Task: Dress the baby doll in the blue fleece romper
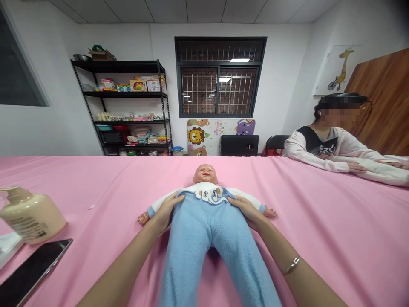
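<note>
Head view: plush blue trousers (209, 219) covered the doll (205, 175) below the chest!
Left grip (167, 210) and right grip (248, 209) were each closed on an upper corner; nubbly legs ran toward the camera, a cartoon face (210, 195) showed along the top edge, and the doll, white-sleeved with blue cuffs, lay face up on the pink-covered bench (332, 230).

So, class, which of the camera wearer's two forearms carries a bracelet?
The right forearm: a silver bracelet circles it, while the left forearm shows none.

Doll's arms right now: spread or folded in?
Spread: the doll has both arms stretched sideways, past the left hand and right hand.
</note>
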{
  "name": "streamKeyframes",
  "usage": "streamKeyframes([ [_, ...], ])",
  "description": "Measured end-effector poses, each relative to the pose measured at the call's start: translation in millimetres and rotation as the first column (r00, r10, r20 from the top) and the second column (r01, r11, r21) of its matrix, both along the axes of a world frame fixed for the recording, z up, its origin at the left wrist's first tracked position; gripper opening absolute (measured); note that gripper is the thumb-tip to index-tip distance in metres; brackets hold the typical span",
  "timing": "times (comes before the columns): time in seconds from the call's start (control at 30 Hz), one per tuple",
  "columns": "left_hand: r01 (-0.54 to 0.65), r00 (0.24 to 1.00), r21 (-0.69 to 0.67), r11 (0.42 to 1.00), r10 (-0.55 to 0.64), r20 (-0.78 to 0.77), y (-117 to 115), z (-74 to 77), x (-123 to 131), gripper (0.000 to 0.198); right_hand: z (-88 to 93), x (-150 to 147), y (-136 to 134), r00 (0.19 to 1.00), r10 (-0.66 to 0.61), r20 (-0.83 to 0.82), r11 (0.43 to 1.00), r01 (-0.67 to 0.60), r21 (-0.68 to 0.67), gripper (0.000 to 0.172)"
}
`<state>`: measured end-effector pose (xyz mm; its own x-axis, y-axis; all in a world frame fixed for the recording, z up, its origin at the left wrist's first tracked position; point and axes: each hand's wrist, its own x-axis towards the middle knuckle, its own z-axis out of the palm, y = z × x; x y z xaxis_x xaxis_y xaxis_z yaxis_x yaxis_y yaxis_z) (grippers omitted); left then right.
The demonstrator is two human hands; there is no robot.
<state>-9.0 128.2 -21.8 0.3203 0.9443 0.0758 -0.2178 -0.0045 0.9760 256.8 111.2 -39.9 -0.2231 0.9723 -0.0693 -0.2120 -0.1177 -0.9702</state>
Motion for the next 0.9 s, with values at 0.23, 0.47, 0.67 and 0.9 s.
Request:
streamKeyframes([
  [0.23, -0.129, 0.960, 0.094, 0.987, 0.148, -0.237, 17.3, -18.0, -5.3, 0.031, -9.9, 4.2, 8.3, 0.989, -0.146, -0.036, 0.989, 0.146, -0.003, 0.034],
  [0.47, -0.226, 0.958, -0.190, 0.955, 0.253, 0.133, 10.4, -4.2, -7.6, 0.030, -18.0, 10.8, 17.6, 0.899, -0.247, -0.362, 0.969, 0.236, -0.074, 0.023],
  [0.67, -0.252, 0.968, 0.026, 0.967, 0.252, 0.006, 5.7, 10.2, -10.0, 0.024, -0.9, 9.9, 9.0, 0.814, -0.206, -0.544, 0.978, 0.179, -0.103, 0.033],
  [0.9, -0.236, 0.563, 0.787, 0.570, 0.740, -0.367, 6.9, 1.0, -17.2, 0.024, 17.8, -5.3, -4.3, 0.972, -0.162, -0.173, 0.971, 0.187, 0.146, 0.040],
])
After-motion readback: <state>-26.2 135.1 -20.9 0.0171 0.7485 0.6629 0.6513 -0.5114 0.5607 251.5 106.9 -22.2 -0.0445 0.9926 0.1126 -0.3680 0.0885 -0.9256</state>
